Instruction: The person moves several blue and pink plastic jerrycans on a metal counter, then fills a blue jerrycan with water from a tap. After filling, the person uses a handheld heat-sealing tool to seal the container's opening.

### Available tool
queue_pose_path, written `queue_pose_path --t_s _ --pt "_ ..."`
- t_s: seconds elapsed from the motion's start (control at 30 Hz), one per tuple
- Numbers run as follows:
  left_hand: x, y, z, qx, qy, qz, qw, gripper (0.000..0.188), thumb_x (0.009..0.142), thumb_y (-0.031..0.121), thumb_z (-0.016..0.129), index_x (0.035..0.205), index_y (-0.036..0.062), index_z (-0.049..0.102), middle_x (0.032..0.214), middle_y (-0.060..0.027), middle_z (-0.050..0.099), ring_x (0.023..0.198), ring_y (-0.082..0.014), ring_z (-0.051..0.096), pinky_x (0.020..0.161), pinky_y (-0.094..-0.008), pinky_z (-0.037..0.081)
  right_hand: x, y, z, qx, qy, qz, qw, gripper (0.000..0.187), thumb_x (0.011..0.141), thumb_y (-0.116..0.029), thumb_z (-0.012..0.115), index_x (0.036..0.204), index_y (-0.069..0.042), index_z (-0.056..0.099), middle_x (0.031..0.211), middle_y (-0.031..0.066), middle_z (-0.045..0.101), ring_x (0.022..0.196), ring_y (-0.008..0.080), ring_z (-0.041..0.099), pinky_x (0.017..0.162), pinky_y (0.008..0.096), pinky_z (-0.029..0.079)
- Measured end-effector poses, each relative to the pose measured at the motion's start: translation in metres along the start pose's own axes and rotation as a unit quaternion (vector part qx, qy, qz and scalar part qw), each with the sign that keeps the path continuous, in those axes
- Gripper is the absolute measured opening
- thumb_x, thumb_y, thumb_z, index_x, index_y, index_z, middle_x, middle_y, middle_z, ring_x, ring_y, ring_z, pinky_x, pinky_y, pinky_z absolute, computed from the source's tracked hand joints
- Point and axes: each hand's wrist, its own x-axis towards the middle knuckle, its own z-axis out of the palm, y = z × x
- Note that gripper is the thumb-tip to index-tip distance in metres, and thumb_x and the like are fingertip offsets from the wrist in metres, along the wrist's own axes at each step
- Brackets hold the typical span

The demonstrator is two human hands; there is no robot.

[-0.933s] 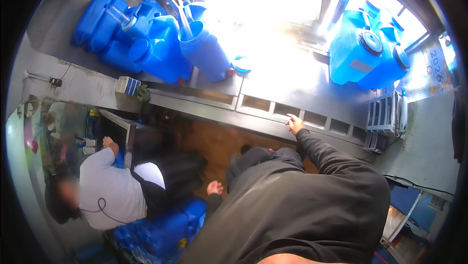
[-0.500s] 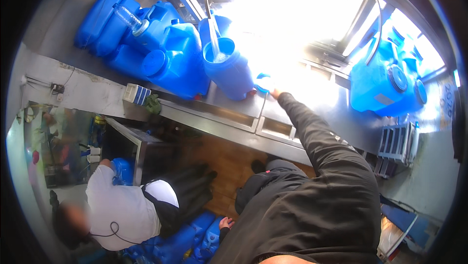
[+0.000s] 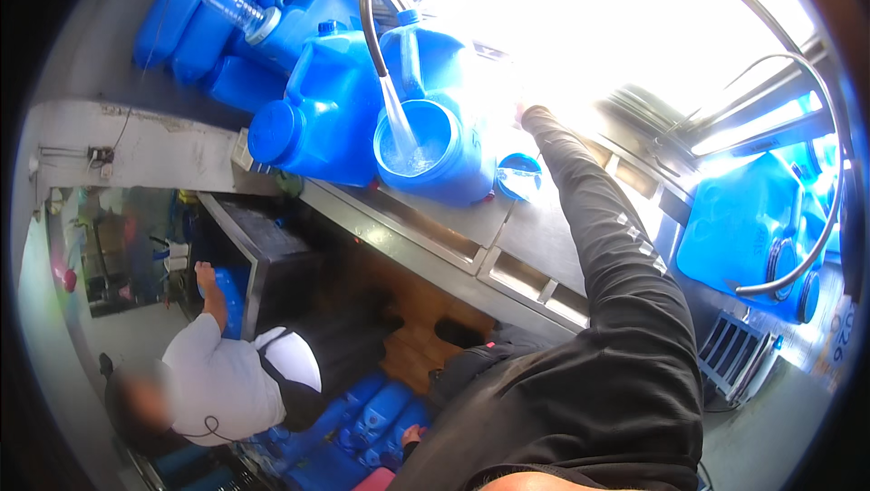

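Note:
My right arm stretches forward over the metal counter. Glare washes out my right hand [image 3: 525, 114], so its fingers cannot be made out. A round blue cap [image 3: 519, 179] lies on the counter near that forearm, apart from the hand. Left of it, a wide-mouthed blue water jug [image 3: 453, 169] lies tilted with its mouth toward me. From a curved metal spout [image 3: 367, 15] water runs into the mouth. My left hand [image 3: 414, 435] hangs low by my side above several blue jugs, holding nothing visible, its fingers loosely apart.
Capped blue jugs [image 3: 331, 110] crowd the counter's left, with a clear plastic bottle [image 3: 234, 10] on top. More blue jugs [image 3: 739, 219] stand at the right under another curved spout [image 3: 832, 128]. A co-worker in a white shirt [image 3: 213, 387] reaches toward a blue jug at lower left.
The view has shifted closer to the counter. My right hand has moved away from the blue cap, farther over the counter. The co-worker's arm has shifted; water still runs into the jug.

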Motion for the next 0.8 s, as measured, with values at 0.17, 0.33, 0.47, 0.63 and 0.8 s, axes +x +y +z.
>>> queue_pose_path --t_s 0.17,0.33,0.47,0.63,0.8 --pt "-0.007 0.030 0.000 -0.012 -0.016 0.008 1.000 0.030 0.095 0.016 0.063 0.119 -0.0012 0.060 0.106 -0.0145 0.069 0.088 -0.0269 0.070 0.076 -0.0398 0.056 0.023 0.004 0.053 0.141 -0.001 0.033 0.990 0.062 0.089 -0.029 0.061 0.145 -0.010 0.041 0.144 0.0157 0.048 0.127 0.0333 0.052 0.102 0.0455 0.047" --pt "-0.009 0.071 -0.016 -0.023 0.012 -0.045 0.999 0.033 0.098 0.023 0.060 0.127 0.0091 0.055 0.112 -0.0114 0.068 0.084 -0.0272 0.070 0.067 -0.0424 0.054 0.047 0.011 0.082 0.226 0.100 0.045 0.968 0.053 0.082 -0.023 0.068 0.131 -0.005 0.057 0.127 0.0194 0.062 0.113 0.0346 0.062 0.097 0.0405 0.052" --pt "-0.007 0.080 -0.016 -0.013 0.058 -0.017 0.998 0.032 0.099 0.030 0.058 0.128 0.0182 0.055 0.114 -0.0075 0.068 0.080 -0.0250 0.069 0.060 -0.0396 0.049 0.036 0.009 0.086 0.400 -0.022 0.094 0.912 0.060 0.088 -0.028 0.066 0.139 -0.013 0.038 0.127 0.0131 0.059 0.112 0.0266 0.063 0.096 0.0382 0.053" --pt "0.001 0.093 -0.001 -0.053 0.066 0.049 0.995 0.032 0.100 0.027 0.056 0.129 0.0125 0.054 0.107 -0.0104 0.070 0.072 -0.0222 0.068 0.054 -0.0336 0.050 -0.075 0.023 0.158 0.425 -0.070 0.021 0.902 0.050 0.086 -0.028 0.069 0.127 -0.009 0.048 0.116 0.0124 0.063 0.107 0.0255 0.064 0.093 0.0372 0.053" --pt "0.005 0.131 0.053 0.016 0.010 0.126 0.992 0.026 0.101 0.018 0.055 0.124 0.0065 0.056 0.100 -0.0114 0.070 0.061 -0.0156 0.064 0.049 -0.0238 0.046 -0.150 0.020 0.211 0.547 -0.104 0.141 0.819 0.041 0.083 -0.029 0.072 0.115 -0.006 0.058 0.105 0.0117 0.066 0.103 0.0244 0.065 0.091 0.0362 0.052"
